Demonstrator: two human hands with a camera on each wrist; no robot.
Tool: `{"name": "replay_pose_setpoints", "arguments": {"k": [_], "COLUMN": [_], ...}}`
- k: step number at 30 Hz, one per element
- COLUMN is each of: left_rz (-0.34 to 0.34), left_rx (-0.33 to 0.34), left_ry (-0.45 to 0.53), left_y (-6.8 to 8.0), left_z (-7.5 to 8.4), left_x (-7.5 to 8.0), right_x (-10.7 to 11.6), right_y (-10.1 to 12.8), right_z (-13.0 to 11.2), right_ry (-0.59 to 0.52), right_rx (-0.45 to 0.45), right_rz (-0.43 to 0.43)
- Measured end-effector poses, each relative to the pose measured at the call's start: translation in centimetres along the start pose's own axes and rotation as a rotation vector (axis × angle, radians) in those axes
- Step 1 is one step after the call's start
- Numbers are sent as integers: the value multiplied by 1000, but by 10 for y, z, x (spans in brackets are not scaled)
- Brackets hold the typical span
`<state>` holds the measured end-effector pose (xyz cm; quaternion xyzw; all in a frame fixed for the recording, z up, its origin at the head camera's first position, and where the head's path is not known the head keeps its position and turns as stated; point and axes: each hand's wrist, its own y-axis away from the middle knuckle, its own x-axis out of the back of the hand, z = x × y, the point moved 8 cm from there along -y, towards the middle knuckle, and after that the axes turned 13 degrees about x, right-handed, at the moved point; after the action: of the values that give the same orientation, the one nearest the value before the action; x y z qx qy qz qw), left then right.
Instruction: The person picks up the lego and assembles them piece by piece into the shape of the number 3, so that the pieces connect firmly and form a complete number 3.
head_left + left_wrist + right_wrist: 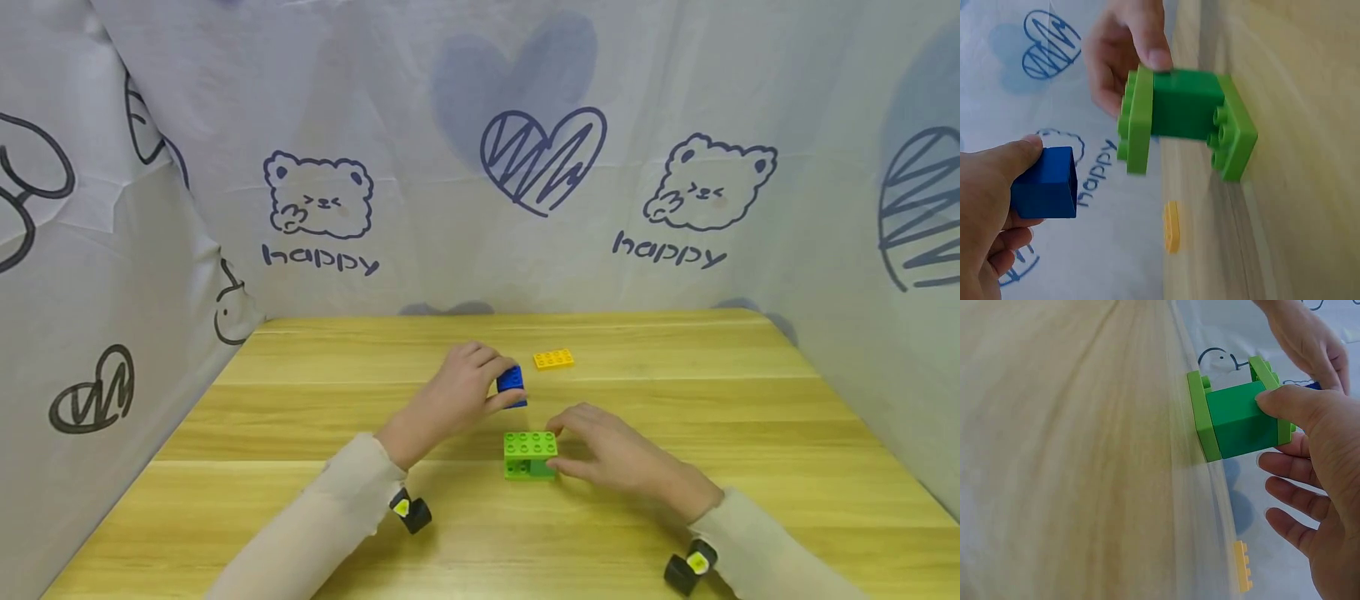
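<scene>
My left hand (459, 392) holds a blue toy brick (512, 380) between thumb and fingers, above the table. In the left wrist view the blue brick (1045, 184) shows an open hollow side. Nearer to me stands a green brick stack (530, 445): two light green plates, one low and one on top, with a dark green brick (1186, 105) between them at the right end. My right hand (615, 454) pinches that end of the stack, its thumb on the dark green brick (1241, 422). The other fingers of this hand are loosely bent.
A yellow studded plate (553, 359) lies farther back on the wooden table (675, 367). White cloth (450, 250) with drawn bears and hearts hangs behind the table and along both sides. Each wrist carries a small black camera (411, 511).
</scene>
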<state>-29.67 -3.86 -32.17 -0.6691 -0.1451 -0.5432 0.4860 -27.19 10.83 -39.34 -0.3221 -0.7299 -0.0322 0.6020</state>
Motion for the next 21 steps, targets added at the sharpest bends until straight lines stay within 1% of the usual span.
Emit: {"name": "replay_pose_setpoints", "arguments": {"k": [4,7,11,14,21], "left_rz": [17,18,-11,-40,-80], "left_rx": [-45,-67,-73,-70,-87], "left_ry": [20,52,80,85,97], "left_y": [4,7,10,12,15], "left_z": [12,19,26,29,39], "left_x": [4,5,1,-4,-12], "right_x": [-1,-2,-1,0,1], "right_y": [0,0,0,0,0], "right_z": [2,2,1,1,1], "right_ry": [-10,-20,-27,-29,-46], "right_rx": [-15,-18,-7,1,-3], "right_rz": [-12,-11,1,12,17]}}
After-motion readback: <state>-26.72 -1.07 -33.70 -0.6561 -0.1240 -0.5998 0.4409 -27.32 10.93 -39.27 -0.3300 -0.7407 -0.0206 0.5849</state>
